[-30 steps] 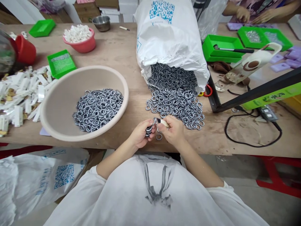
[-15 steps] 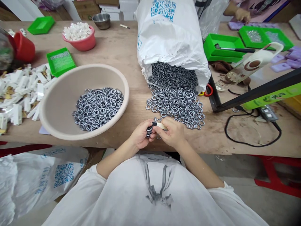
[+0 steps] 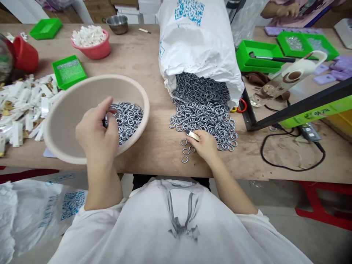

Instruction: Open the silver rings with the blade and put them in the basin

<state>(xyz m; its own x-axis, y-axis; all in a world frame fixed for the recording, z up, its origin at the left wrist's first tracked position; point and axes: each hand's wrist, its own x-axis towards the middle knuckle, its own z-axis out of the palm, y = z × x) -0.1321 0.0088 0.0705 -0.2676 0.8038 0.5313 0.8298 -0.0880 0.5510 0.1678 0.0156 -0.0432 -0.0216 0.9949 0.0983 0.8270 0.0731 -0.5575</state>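
Observation:
My left hand [image 3: 95, 128] hovers over the beige plastic basin [image 3: 66, 110], closed around some metal rings [image 3: 111, 111] that show between thumb and index finger. Under it in the basin lies a heap of grey metal rings [image 3: 130, 119]. My right hand [image 3: 205, 146] pinches a short cream stick with a black end [image 3: 194, 136], whose exact kind I cannot make out. Several single rings [image 3: 184, 159] lie on the table beside that hand. Just beyond, a pile of rings [image 3: 203, 113] spills from the mouth of a white sack [image 3: 200, 47].
White plastic pieces [image 3: 24, 106] are heaped left of the basin. Behind it stand a green tray [image 3: 69, 72] and a red bowl [image 3: 95, 47]. A black metal frame [image 3: 302, 106], a cable [image 3: 291, 168] and a clear bottle [image 3: 275, 84] are at right. A co-worker's hand [image 3: 288, 10] is at far right.
My left hand has left my right hand and moved left over the basin with rings in it. My right hand keeps the stick and has shifted slightly up, exposing loose rings.

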